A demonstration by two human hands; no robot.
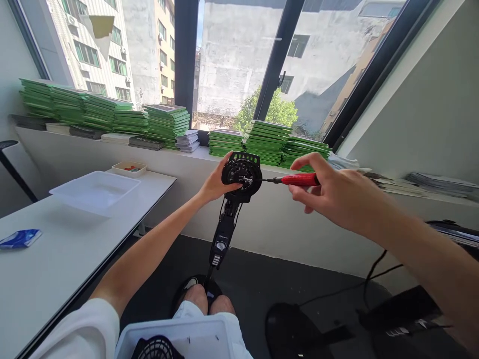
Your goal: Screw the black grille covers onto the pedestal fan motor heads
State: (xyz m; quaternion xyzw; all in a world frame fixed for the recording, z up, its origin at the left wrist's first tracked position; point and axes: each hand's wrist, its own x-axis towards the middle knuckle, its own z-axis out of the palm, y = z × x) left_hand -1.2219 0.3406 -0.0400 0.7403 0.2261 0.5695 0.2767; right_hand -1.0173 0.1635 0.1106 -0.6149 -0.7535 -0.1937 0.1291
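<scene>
My left hand [217,183] grips the left side of a round black fan head [243,174], its thumb lying across the front near the metal centre. Below the head runs a black stand [223,239] with a dial and several buttons, down to a round base at my feet. In my right hand [329,189] is a red-handled screwdriver [299,179], held loosely with index finger and thumb spread about the handle. Its shaft points left at the right edge of the fan head; whether the tip touches a screw is too small to tell.
On my lap rests a white tray [172,326] with a black round grille [157,347] and small dark pieces. A table [75,239] at left bears a translucent bin [95,192], a small box [129,168] and a blue packet [20,239]. Green stacks [267,142] line the windowsill.
</scene>
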